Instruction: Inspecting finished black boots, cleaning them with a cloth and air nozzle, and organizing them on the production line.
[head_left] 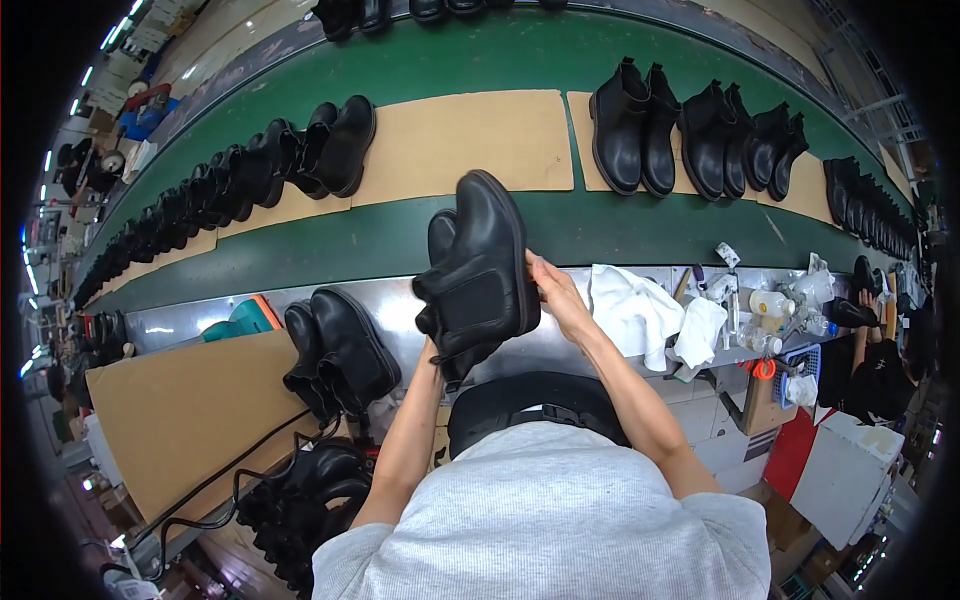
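Note:
A black ankle boot (485,265) with an elastic side panel is held up before me, toe pointing away and sole edge to the right. A second black boot (440,235) shows partly behind it on the left. My right hand (562,298) grips the front boot by its sole edge, its fingertips partly hidden by the boot. My left forearm (412,400) reaches up to the boots from below; they cover the left hand, so its fingers do not show. Left of my arm, another pair of black boots (345,350) stands at the bench edge.
Black boots line brown cardboard (460,145) on the green belt (450,225), left (345,150) and right (620,125). White cloths (635,310) and bottles (770,303) lie on the metal ledge to the right. A cardboard sheet (205,420) and black cables are lower left; another person (880,385) is far right.

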